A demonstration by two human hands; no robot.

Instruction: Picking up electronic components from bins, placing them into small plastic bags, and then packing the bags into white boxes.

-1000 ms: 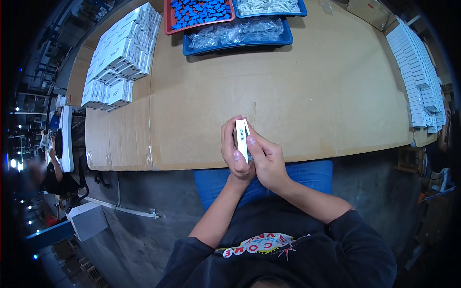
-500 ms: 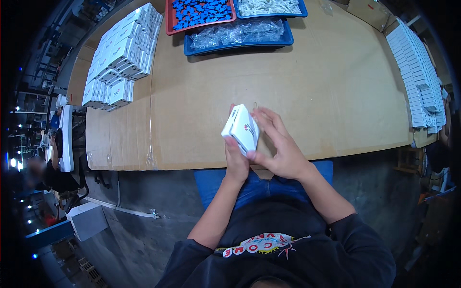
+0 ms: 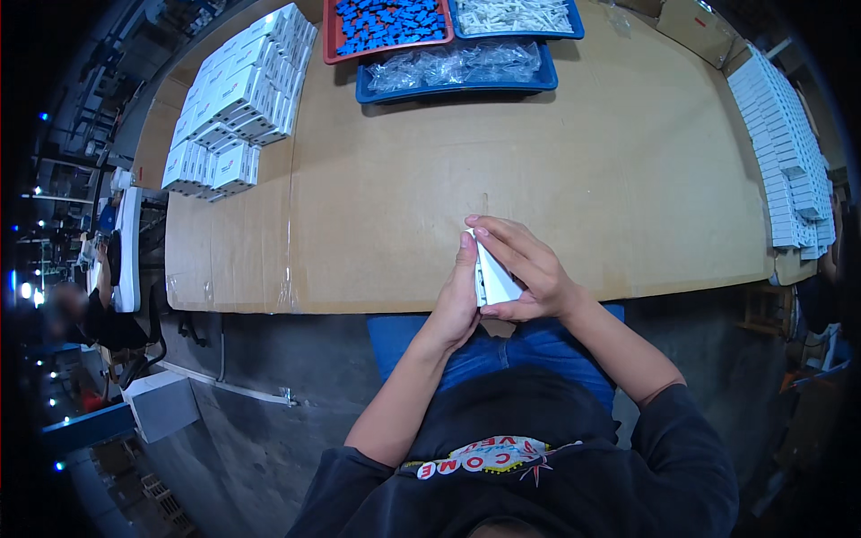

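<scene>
A broad table [image 3: 574, 179] covered in brown cardboard fills the upper half of the head view, its near edge bending across the middle of the picture. Along its right rim runs a long row of flat white boxes [image 3: 780, 152], laid overlapping from the far corner toward the near edge. At the far left corner stands a stack of white cartons [image 3: 238, 99], several layers high, with a lower group at its near end. Three trays lie side by side at the far edge: a blue tray of clear plastic bags [image 3: 457, 72] nearest the person, a red tray of small blue parts [image 3: 387, 25] behind it to the left, and a blue tray of white parts [image 3: 516, 13] behind it to the right.

The seated person wears a dark top, with blue trousers showing below the table edge. Both bare forearms rise from the lower edge and meet at the near rim of the table. The left hand [image 3: 459, 300] presses its palm and thumb against the left face of a small white box [image 3: 493, 278], fingers closed on it. The right hand [image 3: 525, 269] wraps over the box from the right, fingers curled across its top and thumb beneath. The box is held tilted on edge, just above the table's near rim, well apart from all trays and stacks.
</scene>
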